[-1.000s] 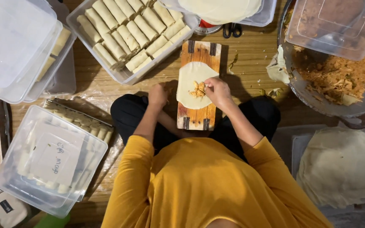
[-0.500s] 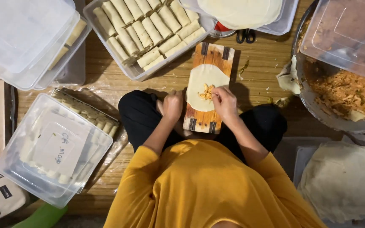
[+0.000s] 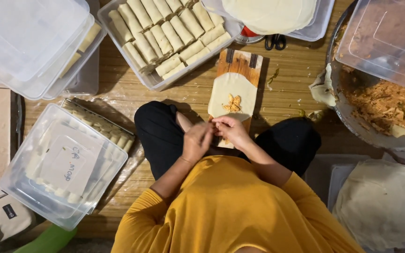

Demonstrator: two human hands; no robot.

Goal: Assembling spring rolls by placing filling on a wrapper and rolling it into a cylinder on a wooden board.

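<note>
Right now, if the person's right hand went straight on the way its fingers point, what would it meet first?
The right hand points left at the left hand, close alongside; it would likely meet that first.

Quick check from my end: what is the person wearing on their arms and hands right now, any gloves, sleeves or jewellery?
Both hands are bare: no gloves on the left hand or the right hand. No rings, watch or bracelets are visible from this overhead view. The forearms are uncovered; mustard-yellow sleeves of a loose top are pushed up to about the elbows. No markings show on the fabric.

Single overhead view, straight down, mid-distance.
</note>
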